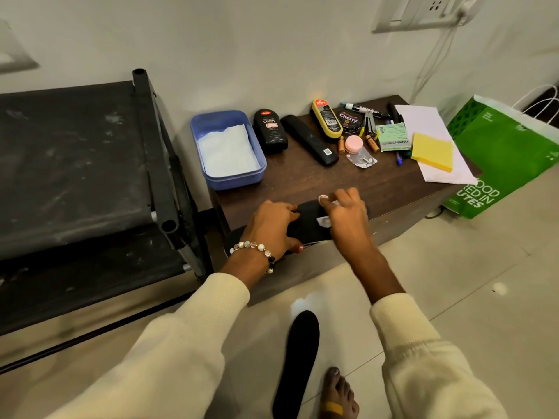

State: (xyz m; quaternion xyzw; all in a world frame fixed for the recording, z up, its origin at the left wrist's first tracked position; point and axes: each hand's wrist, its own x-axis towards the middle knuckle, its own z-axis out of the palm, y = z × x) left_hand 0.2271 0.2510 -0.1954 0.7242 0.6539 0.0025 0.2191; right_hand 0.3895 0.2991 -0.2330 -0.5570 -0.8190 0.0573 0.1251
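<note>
At the front edge of the brown tabletop lies a flat black piece, shaped like the black insole on the floor below, with its rounded end hanging over the edge. The left hand grips this piece, fingers curled over its far side and thumb on its near rim. The right hand rests on it just beside, thumb and bent fingers pinching a small white scrap against the black surface.

Along the wall stand a blue tub lined with white paper, a black bottle labelled "Cherry", and a black remote. Next come a yellow-and-black sponge applicator marked "KIWI", a round tin also reading "Cherry", and a green pack printed "camlin". A yellow pad lies on white sheets. Beside the tabletop leans a green bag; its partly hidden white lettering shows "OOD", "RED IN" and "UTES".
</note>
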